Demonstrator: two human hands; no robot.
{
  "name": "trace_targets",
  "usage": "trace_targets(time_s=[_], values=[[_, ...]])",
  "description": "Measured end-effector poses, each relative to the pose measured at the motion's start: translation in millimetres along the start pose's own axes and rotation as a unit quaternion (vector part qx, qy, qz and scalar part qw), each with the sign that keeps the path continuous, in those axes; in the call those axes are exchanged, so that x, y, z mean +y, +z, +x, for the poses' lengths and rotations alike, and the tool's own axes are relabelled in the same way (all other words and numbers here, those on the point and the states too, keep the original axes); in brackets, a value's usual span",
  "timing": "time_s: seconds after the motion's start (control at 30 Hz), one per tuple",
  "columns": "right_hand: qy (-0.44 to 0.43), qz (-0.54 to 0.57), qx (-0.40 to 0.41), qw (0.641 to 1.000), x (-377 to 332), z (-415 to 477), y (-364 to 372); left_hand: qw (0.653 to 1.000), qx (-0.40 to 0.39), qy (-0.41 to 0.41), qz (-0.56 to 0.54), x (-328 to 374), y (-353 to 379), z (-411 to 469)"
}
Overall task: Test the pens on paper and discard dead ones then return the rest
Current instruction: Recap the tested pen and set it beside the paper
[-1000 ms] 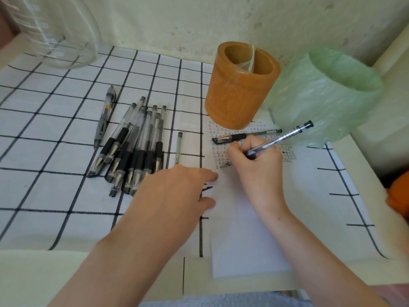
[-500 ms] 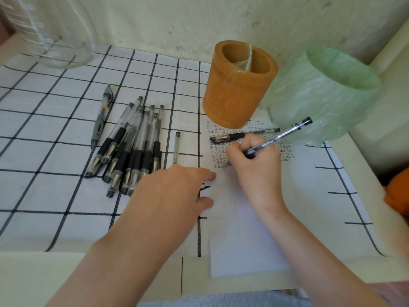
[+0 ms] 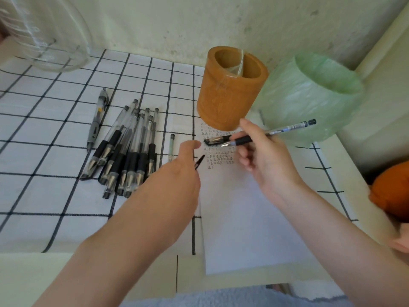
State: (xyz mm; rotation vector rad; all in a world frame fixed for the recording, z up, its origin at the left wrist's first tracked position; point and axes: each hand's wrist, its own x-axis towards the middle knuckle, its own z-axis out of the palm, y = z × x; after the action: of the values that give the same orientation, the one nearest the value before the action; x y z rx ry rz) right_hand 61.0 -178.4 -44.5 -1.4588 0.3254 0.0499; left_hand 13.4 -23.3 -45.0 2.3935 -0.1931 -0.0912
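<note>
Pen [image 3: 265, 134]: lifted off the paper [image 3: 243, 218] since a second ago, now pinched in the right hand [image 3: 263, 160] over the sheet's far end, toward the bench's back edge; left hand [image 3: 177, 173] likewise raised, grasp indeterminable
</note>
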Motion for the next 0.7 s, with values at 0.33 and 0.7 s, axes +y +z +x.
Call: trace_targets(time_s=[0.33, 0.7], values=[[0.006, 0.063, 0.007, 0.998, 4.0, -33.9, -10.5, 0.991, -0.047, -0.008, -0.125, -1.7, -10.6, 2.3], [0.007, -0.029, -0.083, 0.996, 2.3, -37.6, 1.9, 0.993, -0.012, 0.035, -0.111, 6.9, -12.8, 0.7]])
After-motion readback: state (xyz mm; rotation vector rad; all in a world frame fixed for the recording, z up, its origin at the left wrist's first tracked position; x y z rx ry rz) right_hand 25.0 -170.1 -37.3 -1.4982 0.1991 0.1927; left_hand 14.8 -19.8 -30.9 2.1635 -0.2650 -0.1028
